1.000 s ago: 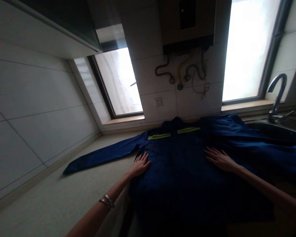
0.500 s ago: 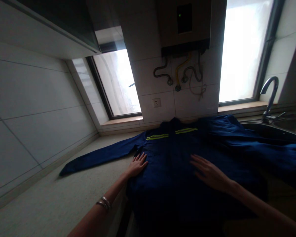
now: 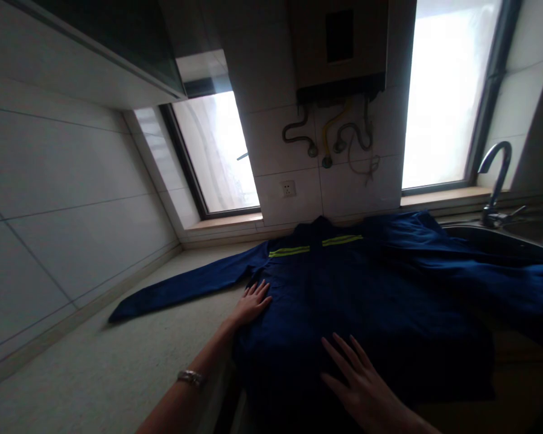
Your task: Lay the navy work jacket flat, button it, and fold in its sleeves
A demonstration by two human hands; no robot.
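While the left hand (image 3: 252, 304) lies palm down at frame centre, its grip is wide: fingers straight, slightly spread, holding nothing, pressed on the left edge of a dark blue jacket (image 3: 308, 289) just below where the sleeve joins. Right hand (image 3: 359, 380), lower centre-right of frame, also palm down over the jacket's lower part; grip wide, fingers fanned toward upper left, nothing held. Can't tell if its whole palm touches the cloth.

Jacket is spread out from centre to lower right of frame, collar toward the wall, with 2 yellow-green stripe patches (image 3: 289, 251) across the chest. 1 sleeve (image 3: 190, 286) stretches out to the left over the pale counter (image 3: 172, 349); on the right, rumpled blue cloth runs to the frame edge, just in front of the sink (image 3: 470, 232). Bottom of jacket too dark to make out well.

Silver bracelet (image 3: 190, 378) on left wrist. Curved faucet (image 3: 498, 175) at right of frame. 2 bright windows (image 3: 212, 150), upper left-centre and upper right; between them, box-shaped unit (image 3: 308, 48) at top, hoses (image 3: 294, 132) under it, wall socket (image 3: 288, 188) lower down.
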